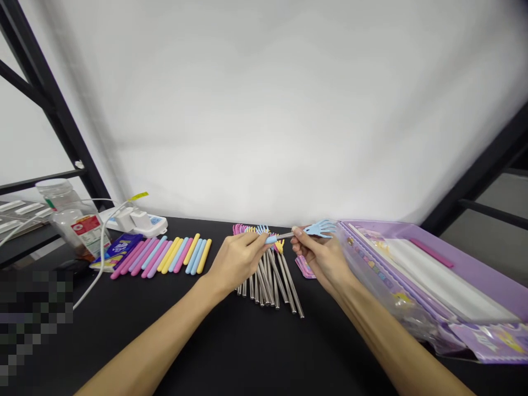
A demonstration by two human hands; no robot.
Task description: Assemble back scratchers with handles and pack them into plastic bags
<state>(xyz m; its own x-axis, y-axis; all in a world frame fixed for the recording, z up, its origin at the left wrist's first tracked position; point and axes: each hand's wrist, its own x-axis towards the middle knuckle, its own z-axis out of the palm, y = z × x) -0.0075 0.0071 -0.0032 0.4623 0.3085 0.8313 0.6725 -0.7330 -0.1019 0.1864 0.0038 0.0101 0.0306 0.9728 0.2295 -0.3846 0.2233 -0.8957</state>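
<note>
My left hand [241,258] is closed around a blue handle, whose end [270,240] shows past the fingers. A thin metal rod [285,236] runs from that handle to my right hand [319,253], which pinches it just below a light blue hand-shaped head [320,228]. Under and between my hands lie several metal rods [289,283] side by side, with pink, yellow and blue hand-shaped heads at their far ends. To the left, several pink, purple, blue and yellow handles [171,254] lie in a row.
A purple box [466,275] with plastic bags stands at the right. Small pink cards [305,268] lie beside my right hand. At the left are a clear jar [76,220], a purple packet [121,250], a white power strip [157,226] and a cable. A white wall rises behind the black table [247,352].
</note>
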